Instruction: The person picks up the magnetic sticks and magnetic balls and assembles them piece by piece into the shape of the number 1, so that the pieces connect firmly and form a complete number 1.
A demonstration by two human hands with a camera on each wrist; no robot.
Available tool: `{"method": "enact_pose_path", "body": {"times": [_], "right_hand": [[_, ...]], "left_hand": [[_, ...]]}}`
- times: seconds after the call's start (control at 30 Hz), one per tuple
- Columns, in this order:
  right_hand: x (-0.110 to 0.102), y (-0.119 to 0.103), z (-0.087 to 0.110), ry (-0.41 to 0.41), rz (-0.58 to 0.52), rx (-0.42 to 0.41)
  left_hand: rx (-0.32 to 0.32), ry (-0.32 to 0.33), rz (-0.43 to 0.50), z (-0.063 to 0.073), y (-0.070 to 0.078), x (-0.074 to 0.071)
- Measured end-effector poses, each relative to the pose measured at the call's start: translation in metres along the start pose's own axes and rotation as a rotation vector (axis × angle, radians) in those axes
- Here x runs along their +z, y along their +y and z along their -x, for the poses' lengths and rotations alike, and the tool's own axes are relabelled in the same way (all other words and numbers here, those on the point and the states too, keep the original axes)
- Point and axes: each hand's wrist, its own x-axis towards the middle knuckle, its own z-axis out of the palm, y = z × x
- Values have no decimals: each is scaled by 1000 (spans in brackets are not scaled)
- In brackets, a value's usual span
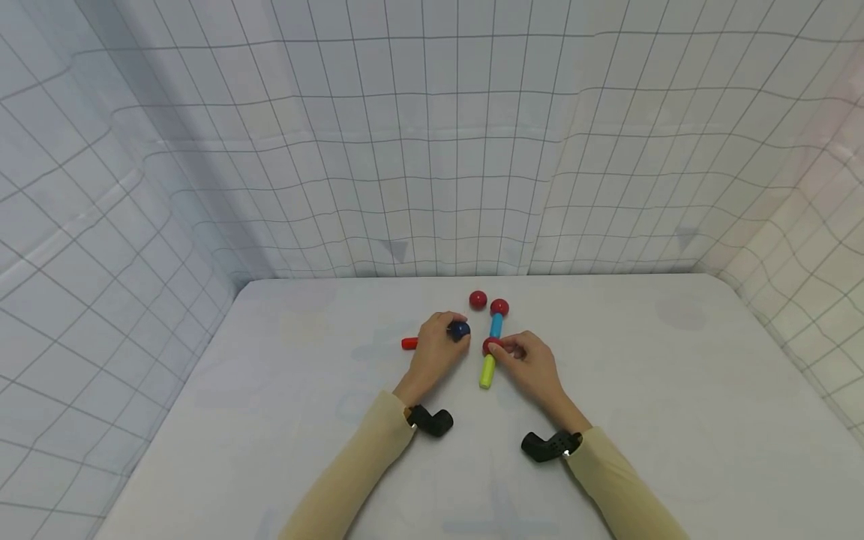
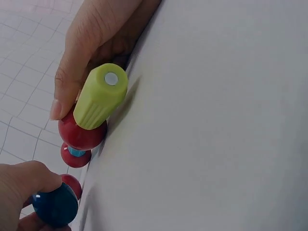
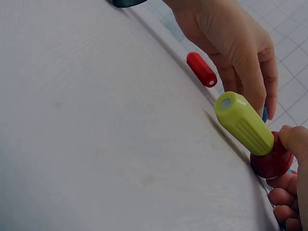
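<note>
Nearest the camera in the head view are the pale yellow sleeves [image 1: 344, 480], reaching over the white desk [image 1: 270, 412]. Beyond them I have the left hand [image 1: 437, 346] with thumb and fingers curled about a dark blue ball [image 1: 459, 330]. The right hand [image 1: 533, 366] pinches the middle red ball [image 1: 489, 346], which has a yellow-green rod [image 1: 487, 373] on its near side and a light-blue rod [image 1: 496, 326] on its far side; the end red ball [image 1: 499, 307] caps that chain. A loose red ball [image 1: 478, 300] sits just beside the cap, and a red rod [image 1: 409, 343] lies left of the left hand. I judge the step in hand to be joining balls and rods into one line.

Through the left wrist view, the yellow-green rod points toward me, its free end showing a pale disc; the dark blue ball is near the chain but apart from it. I'd say the next move calls for bringing that ball to this free end while the right hand steadies the joint.

On the right wrist view, I see the right thumb pressing the middle red ball, fingers curled below it. The red rod's near end is bare, and the left hand hides most of the dark blue ball.
</note>
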Motion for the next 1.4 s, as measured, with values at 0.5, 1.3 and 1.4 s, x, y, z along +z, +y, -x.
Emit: {"method": "enact_pose_path", "body": {"times": [0.5,1.3,1.4], "right_hand": [[1,3,-1,11,-3,-26],[1,1,0,-6,24,-7],[1,1,0,-1,22,-14]], "left_hand": [[3,-71,124,22,2,-11],[-73,-121,282,54,3,-17],[-70,-118,274,58,2,-17]]}}
